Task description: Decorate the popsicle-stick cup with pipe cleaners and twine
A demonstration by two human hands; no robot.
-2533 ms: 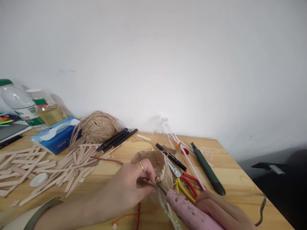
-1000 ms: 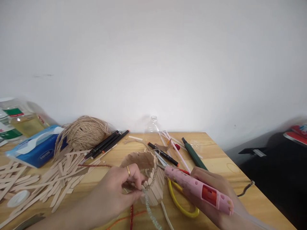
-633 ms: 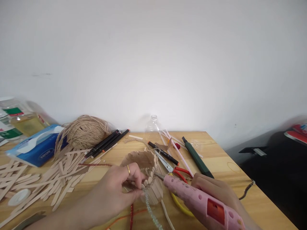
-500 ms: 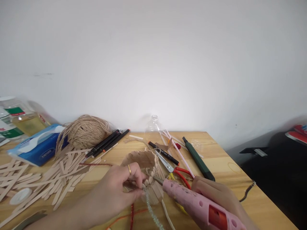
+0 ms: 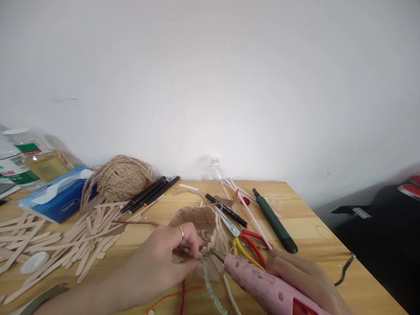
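A round cup made of craft sticks stands at the front middle of the table, with a braided cord along its rim. My left hand pinches the cup's near rim, thumb outside and fingers reaching over the edge. From beside those fingertips hangs a pale green glittery cord. A pink hot glue gun is gripped in my right hand, its metal nozzle at the rim just right of my left fingertips. Any fresh glue there is too small to make out.
Pliers with red and yellow handles, a black marker and a green tool lie right of the cup. To the left are loose craft sticks, a twine ball and a blue tissue pack. A clear bottle top stands behind.
The view has shifted slightly, so everything sits a little further right. The glue gun's nozzle has dipped slightly along the cup's rim, while my left hand keeps its pinch.
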